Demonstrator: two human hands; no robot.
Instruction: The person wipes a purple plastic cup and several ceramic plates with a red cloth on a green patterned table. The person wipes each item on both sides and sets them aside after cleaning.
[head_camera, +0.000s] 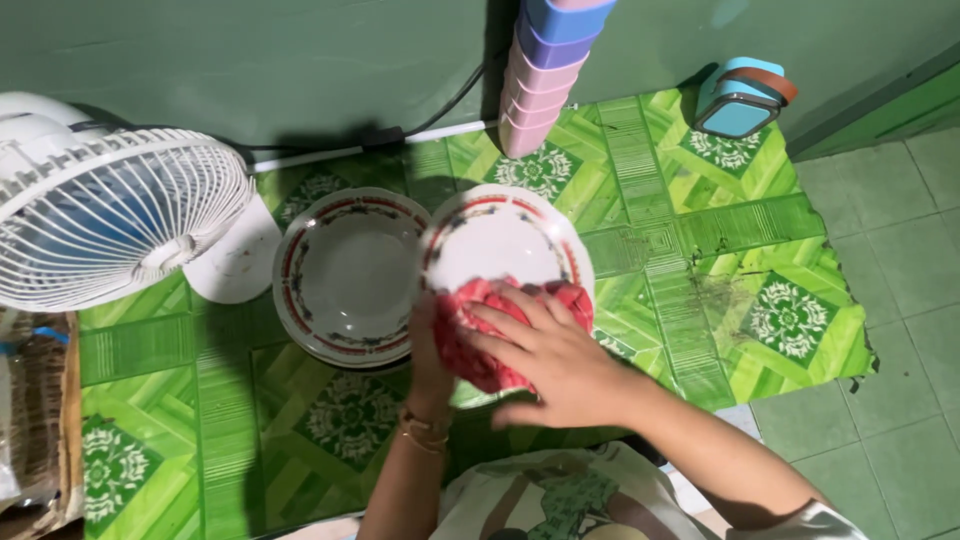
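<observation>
Red cloth, white plates rimmed in red-and-dark pattern, green floral-patterned mat, white fan, pink and purple stacked containers.

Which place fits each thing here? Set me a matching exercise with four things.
Things:
1. red cloth
2. fan
3. stack of cups
4. empty plate

Places:
A. far left, on the mat
B. against the back wall
C. under the right hand, on the held plate
D. flat on the mat, left of the held plate

Pairs: 1-C, 2-A, 3-B, 4-D
</observation>
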